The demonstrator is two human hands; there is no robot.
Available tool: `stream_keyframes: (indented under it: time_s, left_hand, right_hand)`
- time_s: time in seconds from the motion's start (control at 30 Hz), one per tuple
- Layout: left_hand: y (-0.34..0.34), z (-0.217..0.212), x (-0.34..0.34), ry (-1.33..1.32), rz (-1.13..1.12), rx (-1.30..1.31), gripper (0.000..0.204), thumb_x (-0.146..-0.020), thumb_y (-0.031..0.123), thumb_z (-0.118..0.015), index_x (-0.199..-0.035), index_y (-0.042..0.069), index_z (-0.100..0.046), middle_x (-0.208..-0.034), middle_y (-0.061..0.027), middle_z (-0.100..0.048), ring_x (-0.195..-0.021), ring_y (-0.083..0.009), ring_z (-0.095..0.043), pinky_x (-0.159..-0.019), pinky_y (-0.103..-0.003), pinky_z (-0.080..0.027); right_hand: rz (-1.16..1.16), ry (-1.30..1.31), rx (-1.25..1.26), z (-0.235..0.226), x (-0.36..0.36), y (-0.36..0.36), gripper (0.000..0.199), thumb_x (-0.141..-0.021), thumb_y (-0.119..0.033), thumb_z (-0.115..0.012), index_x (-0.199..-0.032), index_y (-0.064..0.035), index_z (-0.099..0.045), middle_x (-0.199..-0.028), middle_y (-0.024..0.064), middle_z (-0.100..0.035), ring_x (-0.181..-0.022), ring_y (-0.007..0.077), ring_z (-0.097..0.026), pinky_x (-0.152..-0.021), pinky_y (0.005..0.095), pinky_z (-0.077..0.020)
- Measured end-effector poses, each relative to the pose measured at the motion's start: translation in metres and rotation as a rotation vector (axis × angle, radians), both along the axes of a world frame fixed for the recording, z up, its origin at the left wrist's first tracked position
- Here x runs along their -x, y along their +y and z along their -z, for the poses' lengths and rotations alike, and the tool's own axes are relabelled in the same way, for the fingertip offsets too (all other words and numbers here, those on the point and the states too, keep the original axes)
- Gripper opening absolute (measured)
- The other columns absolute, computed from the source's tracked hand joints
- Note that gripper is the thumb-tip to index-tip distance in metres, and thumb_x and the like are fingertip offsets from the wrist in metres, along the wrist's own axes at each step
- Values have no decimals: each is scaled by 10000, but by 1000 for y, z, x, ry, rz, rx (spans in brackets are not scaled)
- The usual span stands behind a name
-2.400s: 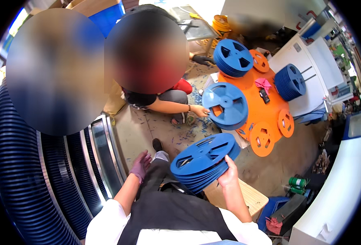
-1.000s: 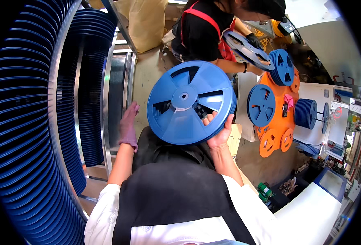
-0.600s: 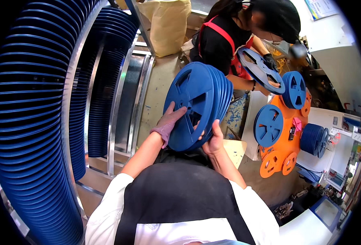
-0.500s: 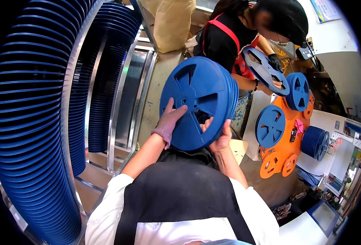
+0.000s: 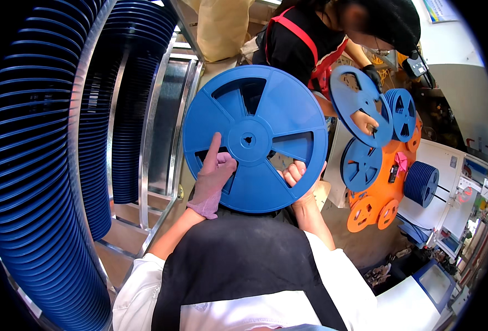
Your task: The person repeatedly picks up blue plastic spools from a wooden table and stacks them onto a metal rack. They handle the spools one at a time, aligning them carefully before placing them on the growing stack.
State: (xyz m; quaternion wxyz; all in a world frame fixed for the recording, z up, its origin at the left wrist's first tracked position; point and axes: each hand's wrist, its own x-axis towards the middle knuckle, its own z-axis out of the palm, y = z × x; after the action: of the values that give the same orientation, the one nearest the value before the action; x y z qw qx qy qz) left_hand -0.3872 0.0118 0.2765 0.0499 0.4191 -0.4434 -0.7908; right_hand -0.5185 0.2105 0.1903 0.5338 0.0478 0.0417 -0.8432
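Note:
I hold a large blue plastic reel (image 5: pixel 255 138) upright in front of me, its spoked face toward the camera. My left hand (image 5: pixel 212 179), in a pink glove, presses on the lower left of the face with one finger raised. My right hand (image 5: pixel 299 177) grips the lower right edge, fingers curled through a cut-out. Whether more reels are stacked behind the front one is hidden.
A metal rack (image 5: pixel 158 138) on my left holds long rows of blue reels (image 5: pixel 28 165). A co-worker in a black top and red apron holds another blue reel (image 5: pixel 360 105) by an orange stand (image 5: pixel 376 204) with more reels (image 5: pixel 420 182). A brown sack (image 5: pixel 222 27) lies behind.
The reels went from flat at my right side to upright in front of me. I turned toward the rack, and my left hand came onto the reel's face.

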Motion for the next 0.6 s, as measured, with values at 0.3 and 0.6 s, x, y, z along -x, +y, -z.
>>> stream_keyframes:
  time_s: [0.3,0.6]
  left_hand:
    - [-13,4,-11,-11,-1,11,583,-905,53,-462,-1454,56,-266,-1160,-134,-593,-932,-145,-588,-858,-275,-460]
    - [-19,32,-10,-144,197,38,881,-829,259,-662,-1477,34,-110,-1228,-141,-527,-1086,-187,-513,-953,-255,-378]
  right_hand:
    - [75,-30,-125,-6,-5,-12,586,-816,-702,-485,-723,-126,-430,-533,-59,-285,-475,103,-263,-724,303,-354]
    - [39,199,-440,-38,-16,-48,596,-834,-683,-473,-753,-93,-472,-573,-18,-343,-510,133,-306,-669,296,-343]
